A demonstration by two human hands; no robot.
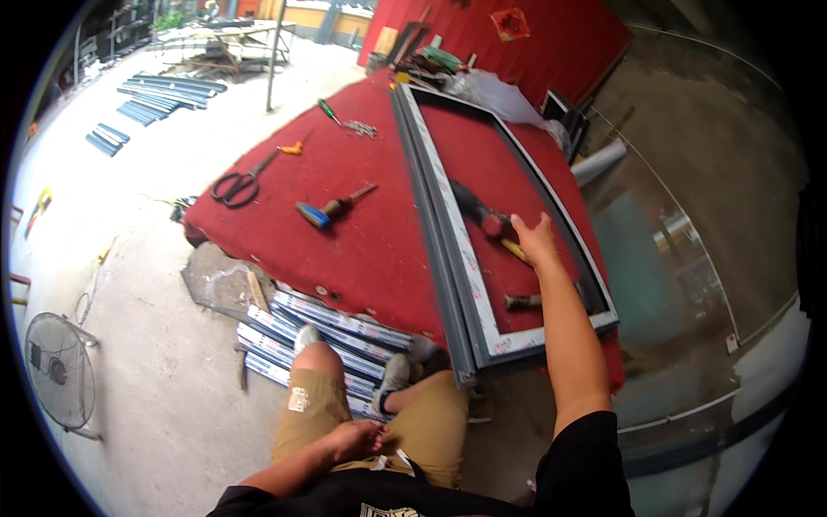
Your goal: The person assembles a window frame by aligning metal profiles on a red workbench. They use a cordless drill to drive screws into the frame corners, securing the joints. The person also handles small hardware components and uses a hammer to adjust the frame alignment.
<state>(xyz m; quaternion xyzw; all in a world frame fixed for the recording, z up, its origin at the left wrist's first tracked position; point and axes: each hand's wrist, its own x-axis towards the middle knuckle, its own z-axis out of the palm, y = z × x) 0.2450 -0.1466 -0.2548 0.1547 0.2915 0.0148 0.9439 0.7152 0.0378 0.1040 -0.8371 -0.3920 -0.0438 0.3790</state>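
While the L hand (pixel 356 439) sits low over tan shorts (pixel 319 405), fingers loosely curled (can't tell if it holds anything), a round grey wire-cage fan (pixel 59 370) stands on the floor well off to its left. Far fwd & left of that hand, dark bars w/ pale strips (pixel 168 99) lie in stacks on bright ground. Nearer, on a table w/ red cloth cover (pixel 370 267), fwd of the L hand, going L to R: black-handled scissors (pixel 237 187), blades pointing away from it; a small orange-handled tool (pixel 291 148) nr their tips; a blue-and-brown-handled tool w/ thin shaft (pixel 323 213); a green-handled screwdriver (pixel 328 112), farther out; a loose heap of small silvery bits (pixel 360 129) just beside it. Btwn the table edge & L hand, long dark profiles w/ white film (pixel 284 345) lie low, nr the feet.

Next, a long rectangular dark-grey frame w/ white film (pixel 461 246) lies on the cloth, its opening under the R hand (pixel 532 231). Just L of that hand, inside: a dark tool w/ round red end (pixel 472 203) & a yellow stick-like handle (pixel 514 250) close under it. R thumb & finger spread, nothing visibly gripped; contact w/ handle unclear. Closer to the body than the R hand, a dark-handled tool (pixel 523 302) lies crosswise, partly behind the forearm. Beyond the R hand: crumpled clear plastic (pixel 500 96).
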